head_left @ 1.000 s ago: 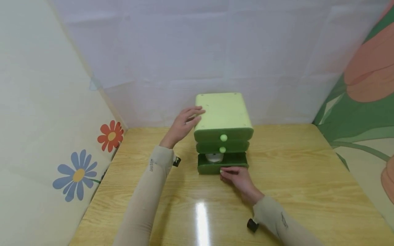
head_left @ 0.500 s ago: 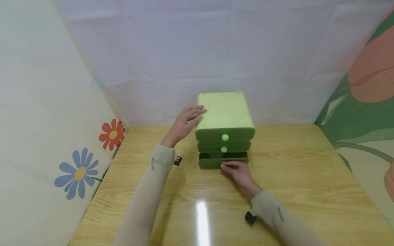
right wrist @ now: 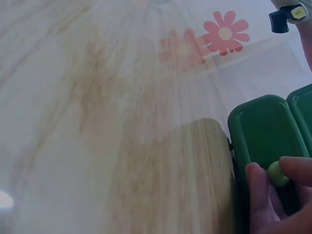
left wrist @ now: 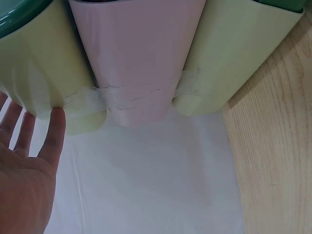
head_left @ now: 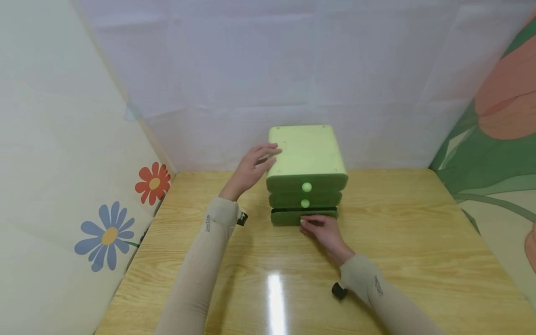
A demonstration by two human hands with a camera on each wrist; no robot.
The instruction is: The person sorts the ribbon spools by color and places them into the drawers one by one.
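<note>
A small three-tier drawer unit (head_left: 307,151) with a light green top and dark green drawer fronts stands on the table near the back wall. My left hand (head_left: 248,170) rests on its upper left edge, fingers fairly straight; in the left wrist view, the fingertips touch a yellow-green side panel (left wrist: 48,63). My right hand (head_left: 328,236) pinches the bottom drawer's round knob (right wrist: 278,174) between thumb and fingers. That bottom drawer (head_left: 286,218) stands slightly ajar, a thin dark gap along its top. Its inside is hidden. The upper two drawers are closed.
The wooden table (head_left: 402,228) extends around the unit. A pale sheet-covered wall (head_left: 251,70) stands close behind. Flower-patterned walls bound both sides. In the left wrist view, clear tape joins a pink middle panel (left wrist: 141,58) to its neighbours.
My right hand has pushed the bottom drawer inward, from well open to nearly closed. A whitish round thing seen inside it earlier is now hidden. My left hand has stayed on the unit.
</note>
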